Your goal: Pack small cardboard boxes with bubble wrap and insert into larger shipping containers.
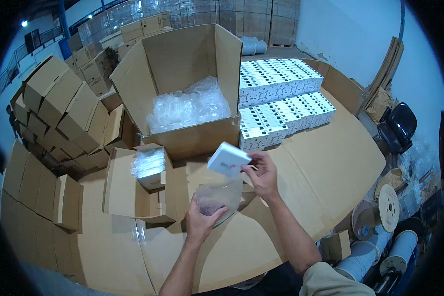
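Note:
My right hand (262, 173) pinches a small white box (228, 159) by its right edge, tilted above the cardboard-covered table. Just below it, my left hand (202, 217) grips a clear plastic bag (221, 197), whose mouth faces up toward the box; the two seem close, and I cannot tell if they touch. Left of my hands stands an open carton (155, 209) with several bubble-wrapped boxes (149, 163) packed in its far part. Behind it, a large open carton (182, 138) holds a heap of clear plastic bags (190, 106).
Rows of white boxes (281, 74) are stacked at the back right of the table (315, 167). Folded brown cartons (64, 113) pile up at the left. Beyond the right edge are a black chair (398, 126) and cable spools (388, 207).

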Demonstrator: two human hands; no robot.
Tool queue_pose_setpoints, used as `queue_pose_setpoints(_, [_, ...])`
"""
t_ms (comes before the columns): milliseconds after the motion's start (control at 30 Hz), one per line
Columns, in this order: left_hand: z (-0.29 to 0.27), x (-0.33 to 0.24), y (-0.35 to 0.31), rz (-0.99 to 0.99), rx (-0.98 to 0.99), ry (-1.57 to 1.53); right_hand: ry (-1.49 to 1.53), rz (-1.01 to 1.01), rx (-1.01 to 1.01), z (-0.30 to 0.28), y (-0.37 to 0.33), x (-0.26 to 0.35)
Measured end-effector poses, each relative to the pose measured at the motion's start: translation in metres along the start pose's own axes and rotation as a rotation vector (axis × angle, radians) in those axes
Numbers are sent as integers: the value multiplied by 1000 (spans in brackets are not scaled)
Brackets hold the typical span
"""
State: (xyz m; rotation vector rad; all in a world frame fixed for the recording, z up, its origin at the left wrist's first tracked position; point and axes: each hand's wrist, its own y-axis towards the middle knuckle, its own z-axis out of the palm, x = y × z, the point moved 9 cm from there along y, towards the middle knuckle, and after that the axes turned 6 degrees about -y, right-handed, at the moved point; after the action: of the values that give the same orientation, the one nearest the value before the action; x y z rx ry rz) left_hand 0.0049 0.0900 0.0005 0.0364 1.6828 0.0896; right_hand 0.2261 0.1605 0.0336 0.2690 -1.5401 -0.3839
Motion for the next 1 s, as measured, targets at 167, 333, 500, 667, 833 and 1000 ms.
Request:
queue_pose_setpoints(167, [3, 0, 0, 47, 23, -57, 315, -28, -157, -16, 0, 27])
queue_pose_setpoints(333, [3, 10, 0, 26, 11, -69, 414, -25, -130, -7, -6, 30])
queue_pose_setpoints(500, [1, 16, 2, 3, 19, -52, 213, -66, -39, -1, -8, 33])
queue_pose_setpoints(667, [1, 6, 2, -15, 32, -59, 174, -38, 9, -1, -10, 38])
queue_pose_setpoints(833, [2, 3, 1, 4, 33, -30, 196, -32, 53, 0, -11, 36])
queue_pose_setpoints(1000, [-1, 3, 2, 50, 12, -4, 180, -13, 73, -1, -10, 29])
